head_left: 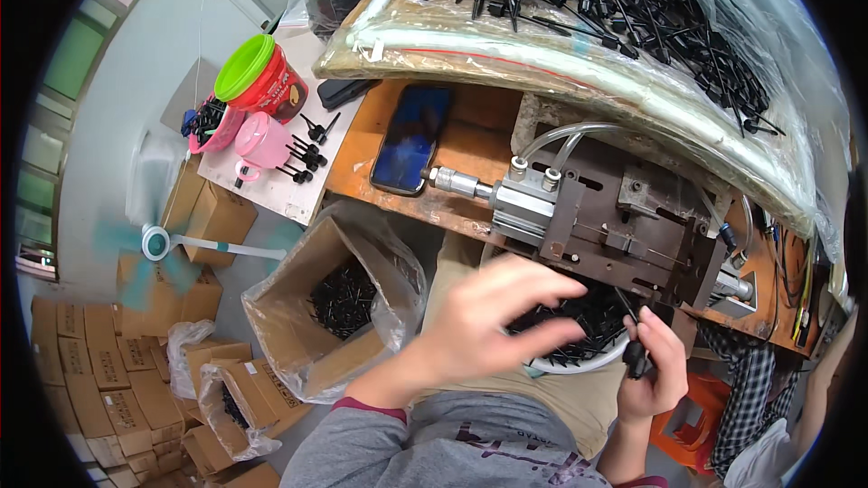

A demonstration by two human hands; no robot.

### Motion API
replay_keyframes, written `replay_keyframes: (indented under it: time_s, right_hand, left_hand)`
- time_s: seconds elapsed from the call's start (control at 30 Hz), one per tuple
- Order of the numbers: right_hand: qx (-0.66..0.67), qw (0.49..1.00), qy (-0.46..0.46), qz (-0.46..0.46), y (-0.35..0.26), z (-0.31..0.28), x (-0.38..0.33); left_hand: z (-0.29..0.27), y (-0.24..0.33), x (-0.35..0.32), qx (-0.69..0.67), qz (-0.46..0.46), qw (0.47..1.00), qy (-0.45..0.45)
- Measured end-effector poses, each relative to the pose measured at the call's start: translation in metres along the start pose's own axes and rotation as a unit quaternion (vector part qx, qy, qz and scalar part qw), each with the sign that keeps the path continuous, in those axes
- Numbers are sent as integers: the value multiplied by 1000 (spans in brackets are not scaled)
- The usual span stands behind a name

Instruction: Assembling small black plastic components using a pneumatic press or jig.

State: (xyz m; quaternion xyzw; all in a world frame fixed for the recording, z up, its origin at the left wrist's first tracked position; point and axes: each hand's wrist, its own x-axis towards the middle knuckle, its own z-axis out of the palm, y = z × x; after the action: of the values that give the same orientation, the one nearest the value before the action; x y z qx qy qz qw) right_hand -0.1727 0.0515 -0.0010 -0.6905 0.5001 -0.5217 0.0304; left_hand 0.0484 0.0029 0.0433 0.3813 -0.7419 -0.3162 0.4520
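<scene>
Wooden table (pixel 484 126): bare wood is shown at 12 o'clock; the front edge is occupied by a metal machine (pixel 588 217), 3 o'clock. White bowl (pixel 565 370), 4 o'clock: filled with black parts (pixel 592 316). Red tub (pixel 285 90), 10 o'clock: printed lettering is borne. Left hand (pixel 493 316), 5 o'clock: blurred, spread, nothing seen gripped. Right hand (pixel 665 366), 4 o'clock: fingers curled round a black piece (pixel 636 357), held beside the bowl.
</scene>
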Motion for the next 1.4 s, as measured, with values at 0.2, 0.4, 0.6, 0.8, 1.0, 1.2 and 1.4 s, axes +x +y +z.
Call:
replay_keyframes:
  time_s: [0.2,0.4,0.6,0.8,1.0,1.2,1.4]
  right_hand:
    - [-27,997,-46,-63,-8,-2,4]
    - [-36,994,-60,-81,-5,-6,3]
    - [-14,999,36,37,-4,-6,1]
    - [52,994,50,87,-1,-10,-2]
    - [81,988,69,116,-2,-7,-4]
    - [85,986,72,124,0,-11,-3]
    - [95,987,46,117,0,-14,0]
  left_hand:
    - [45,2,-7,-157,27,985,-71]
    - [49,7,-9,-140,20,985,-97]
    - [53,3,-7,-73,51,995,-41]
    - [58,-3,-2,39,59,996,-47]
    - [69,-16,4,147,98,983,-49]
    - [82,-20,9,206,118,969,-69]
    - [86,-14,16,275,125,949,-93]
